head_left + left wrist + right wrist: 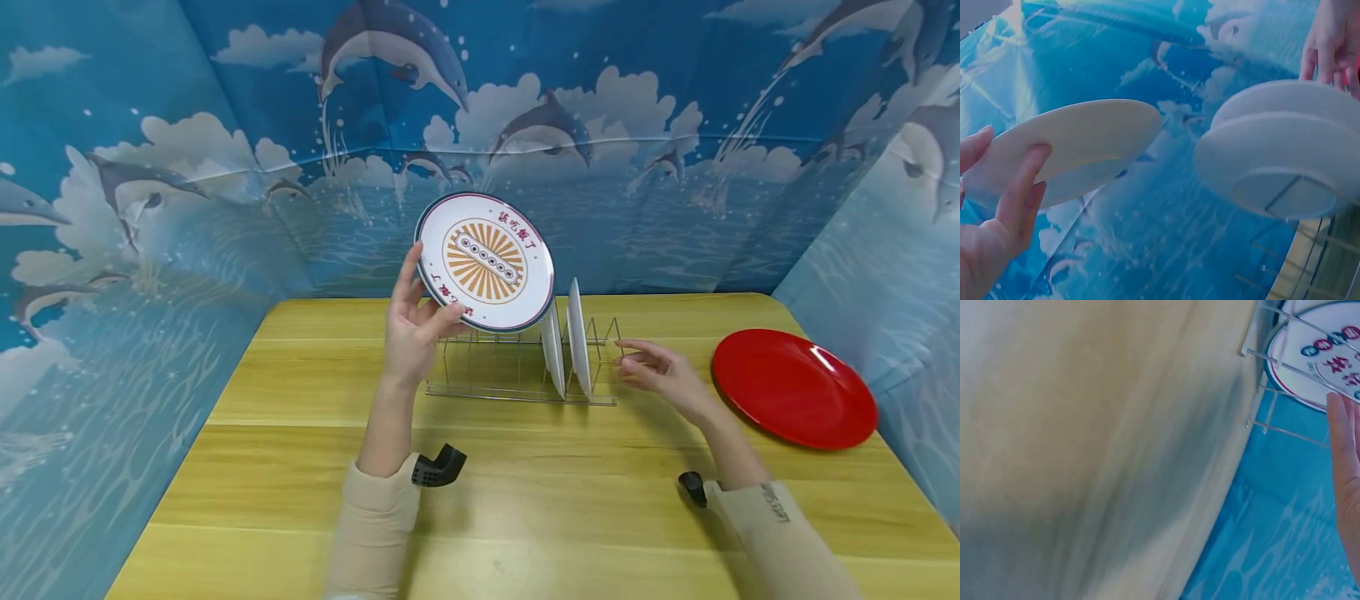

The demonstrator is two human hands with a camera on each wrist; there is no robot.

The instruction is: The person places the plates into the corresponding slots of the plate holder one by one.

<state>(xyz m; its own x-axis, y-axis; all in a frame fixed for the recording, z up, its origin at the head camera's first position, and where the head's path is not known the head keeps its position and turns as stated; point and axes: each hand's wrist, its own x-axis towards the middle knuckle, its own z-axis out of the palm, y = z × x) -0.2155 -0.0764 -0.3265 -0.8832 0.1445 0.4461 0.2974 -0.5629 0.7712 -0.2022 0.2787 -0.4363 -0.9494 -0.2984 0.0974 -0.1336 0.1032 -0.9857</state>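
My left hand (412, 337) grips a round white plate (486, 262) by its lower left rim, thumb on the front and fingers behind. The plate is raised and tilted above the left part of a wire dish rack (487, 392), its printed face towards the head camera. Its plain white back (1085, 144) shows in the left wrist view. Two more white plates stand upright in the rack's right part, the rightmost plate (577, 337) in front of the other's edge. At the rack's right end is my right hand (660, 375), its fairly straight fingertips right at the end wires.
A large red plate (795, 387) lies on the wooden table (525, 508) at the right. Behind the table hangs a blue cloth backdrop (637, 225) with dolphins, which also covers both sides. Black wrist cameras stick out from both sleeves.
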